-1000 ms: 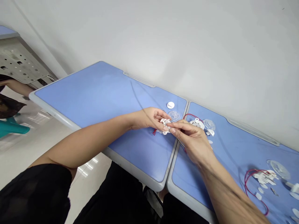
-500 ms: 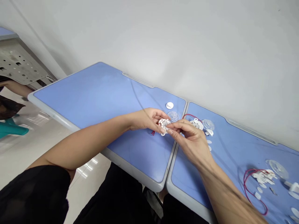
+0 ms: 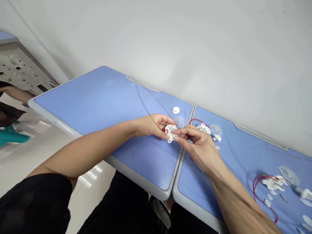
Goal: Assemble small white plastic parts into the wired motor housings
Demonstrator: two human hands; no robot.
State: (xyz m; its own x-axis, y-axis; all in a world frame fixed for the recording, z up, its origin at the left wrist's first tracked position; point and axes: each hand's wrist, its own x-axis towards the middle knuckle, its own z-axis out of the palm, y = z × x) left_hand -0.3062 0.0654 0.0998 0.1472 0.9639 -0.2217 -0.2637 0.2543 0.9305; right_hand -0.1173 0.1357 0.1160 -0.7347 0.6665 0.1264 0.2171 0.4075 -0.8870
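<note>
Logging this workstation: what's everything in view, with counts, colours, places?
Held white part: one, white, between both hands
Red-wired parts: two, white, right table
Ridged disc: one, white, left table
Clear discs: at least three, transparent, both tables
Chunky pieces: two, white, right table
Flat pieces: several, white, right table
Metallic piece: one, silvery, right table
Tables: three, blue, two adjoining, one far left
Wall: one, pale grey, behind tables
Floor: one, pale, lower left
Stool: one, teal, left edge
Co-worker's arm: one, bare, left edge
Sleeve: one, black, lower left
Legs: two, black-clad, bottom
Left hand: one, bare, on held white part
Right hand: one, bare, on held white part
</note>
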